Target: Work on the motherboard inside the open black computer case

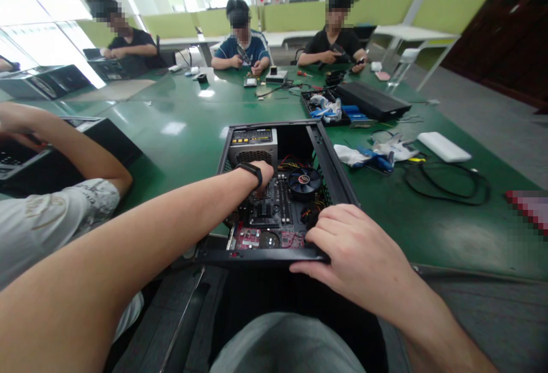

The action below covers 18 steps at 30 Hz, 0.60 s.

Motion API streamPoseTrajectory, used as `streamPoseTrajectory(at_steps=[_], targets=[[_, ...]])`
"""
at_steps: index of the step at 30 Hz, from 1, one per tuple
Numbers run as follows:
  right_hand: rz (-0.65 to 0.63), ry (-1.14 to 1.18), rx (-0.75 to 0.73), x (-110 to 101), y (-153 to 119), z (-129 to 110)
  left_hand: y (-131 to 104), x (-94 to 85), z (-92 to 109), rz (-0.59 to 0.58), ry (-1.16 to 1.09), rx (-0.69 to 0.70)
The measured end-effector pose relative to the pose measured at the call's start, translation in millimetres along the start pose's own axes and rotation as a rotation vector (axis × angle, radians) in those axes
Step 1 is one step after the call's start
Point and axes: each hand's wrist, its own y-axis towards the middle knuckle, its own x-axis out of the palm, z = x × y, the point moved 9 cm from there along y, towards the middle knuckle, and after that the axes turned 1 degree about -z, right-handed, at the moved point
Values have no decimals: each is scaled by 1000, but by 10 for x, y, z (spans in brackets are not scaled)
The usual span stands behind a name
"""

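An open black computer case (342, 182) lies in front of me at the table's near edge. My left hand (265, 174), with a black band at the wrist, reaches down inside it over the motherboard (268, 210). Its fingers are bent and drawn together; whatever they pinch is hidden. My right hand (349, 242) is closed round the near right corner of the case frame, thumb below. Inside, a power supply (254, 148) sits at the far left, a round black fan (303, 180) at the right, and a red circuit board (252, 239) along the near side.
Gloves (381, 150), a white box-like object (444, 146) and a black cable (447, 190) lie to the right. Behind them stands a black tray of parts (325, 108). A co-worker's arm (72, 145) and another case (113, 145) are on the left. Several people sit across the table.
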Motion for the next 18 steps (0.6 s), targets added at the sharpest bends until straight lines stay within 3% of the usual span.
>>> streamPoseTrajectory(at_steps=[18], targets=[[-18, 2, 20, 38, 1, 15, -33, 19, 42, -27, 32, 6]])
